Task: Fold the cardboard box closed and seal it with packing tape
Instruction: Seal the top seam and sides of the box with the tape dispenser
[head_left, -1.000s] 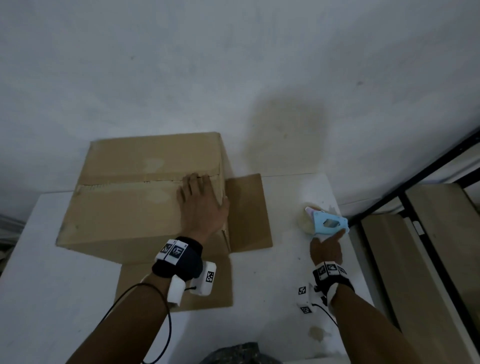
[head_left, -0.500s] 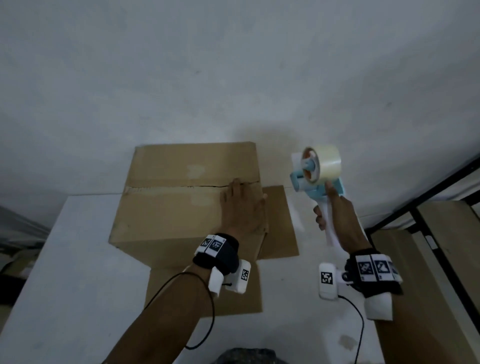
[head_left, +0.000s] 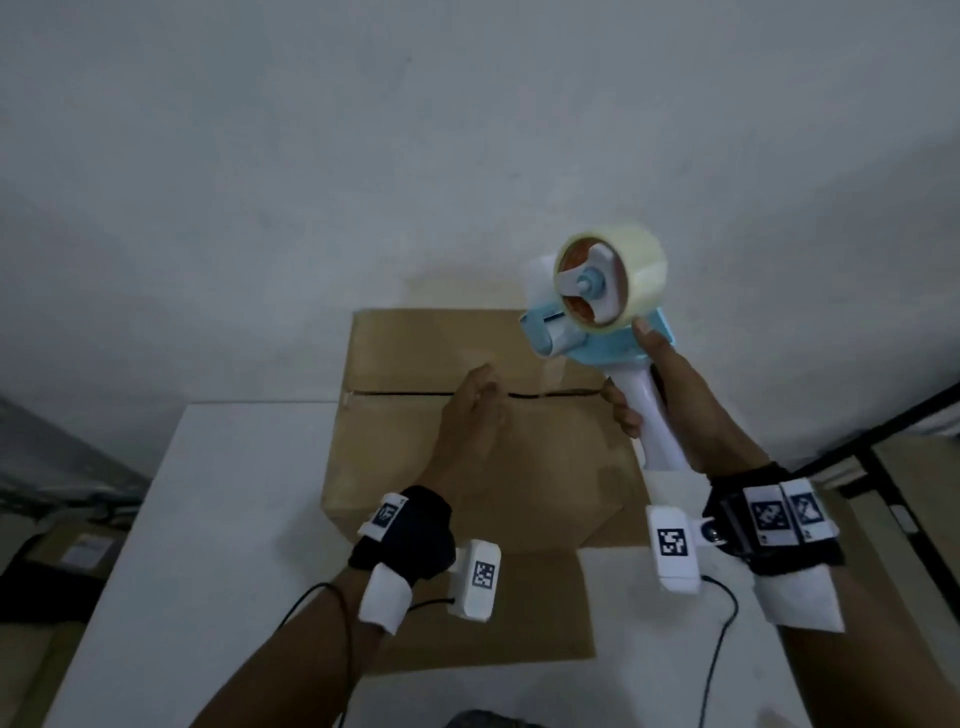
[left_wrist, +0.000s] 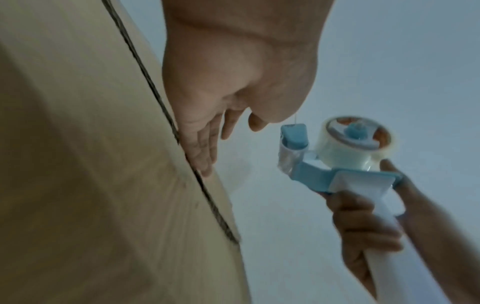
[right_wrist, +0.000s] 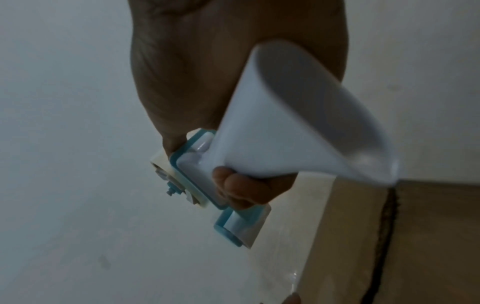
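A brown cardboard box (head_left: 415, 457) stands on the white table (head_left: 234, 519), its top flaps folded shut along a dark seam (head_left: 395, 395). My right hand (head_left: 670, 395) grips the white handle of a blue tape dispenser (head_left: 587, 338), held in the air over the box's right end. A roll of clear tape (head_left: 613, 280) sits on it. My left hand (head_left: 472, 415) hovers over the seam with its outer fingers straight against the box (left_wrist: 78, 164). Thumb and forefinger meet the end of a clear tape strip (right_wrist: 285, 246) stretched from the dispenser (left_wrist: 337, 179).
A flat piece of cardboard (head_left: 519, 613) lies on the table in front of the box. A grey wall rises right behind the box. A black metal frame (head_left: 883, 467) with wooden boards stands off the table's right edge. Dark clutter (head_left: 52, 493) lies on the floor left.
My right hand picked the dispenser up off the table and carried it up and left, over the box's right end. My left hand lifted from lying flat on the box toward the dispenser.
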